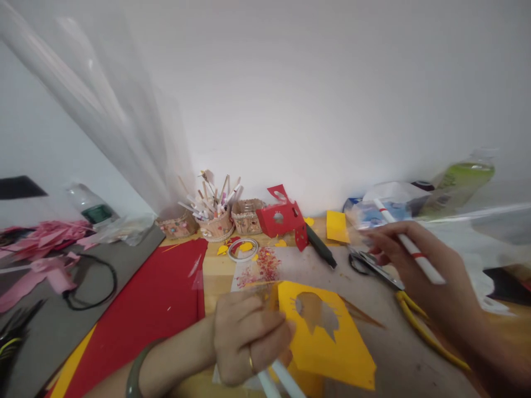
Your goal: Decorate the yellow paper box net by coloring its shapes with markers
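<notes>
My left hand (253, 337), wearing a ring and a bangle, is closed at the left edge of a folded yellow paper piece (357, 354). A cat-head-shaped opening with whisker slits is cut through the paper. Two white sticks (286, 378) show below this hand; whether it grips them is unclear. My right hand (427, 260) is raised at the right, fingers bent, with a white pen (429, 268) with red bands lying across it between the fingers. Just below its fingertips lies a metal tool with dark loops (379, 268), perhaps scissors, partly hidden.
A red cut-paper piece (277, 218) stands near the wall beside a dark green marker (321, 249). Decorated pots (215, 228) hold pens. Red sheets (153, 298), a pink glue gun (53, 271), a tape roll (243, 250), a yellow cord (431, 337) and a green-liquid bottle (464, 177) surround.
</notes>
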